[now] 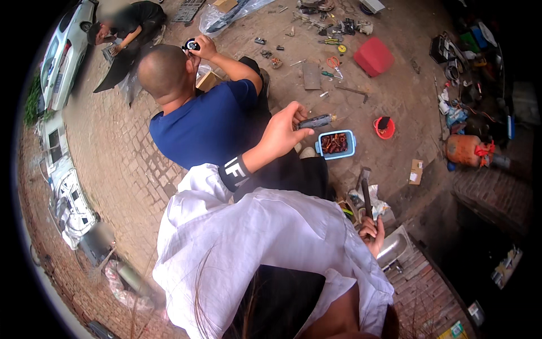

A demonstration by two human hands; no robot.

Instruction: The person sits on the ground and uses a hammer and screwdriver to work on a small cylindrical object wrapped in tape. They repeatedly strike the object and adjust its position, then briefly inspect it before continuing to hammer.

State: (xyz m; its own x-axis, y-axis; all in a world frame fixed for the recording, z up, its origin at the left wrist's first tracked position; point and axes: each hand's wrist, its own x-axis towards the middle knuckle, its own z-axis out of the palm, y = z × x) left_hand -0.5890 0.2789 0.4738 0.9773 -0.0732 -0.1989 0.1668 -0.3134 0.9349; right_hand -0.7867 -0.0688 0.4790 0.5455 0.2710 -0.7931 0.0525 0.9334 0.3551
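My left hand (282, 131), below a black and white wristband, is closed around a dark grey cylindrical metal part (317, 121) with a thin copper-coloured end. It is held up just above and left of a light blue basin (352, 151) filled with brown, rusty-looking metal pieces. Lower right, my right hand (372, 233) grips a hammer (367, 198) by its handle, with the head pointing away from me. A white, crumpled bag (379, 205) lies behind the hammer.
A person in a blue shirt (209, 121) sits close at left; another person (138, 28) crouches beyond. A red stool (374, 56), small red bucket (385, 131), scissors (335, 63) and metal parts occupy the ground ahead. An orange gas cylinder (464, 150) stands right.
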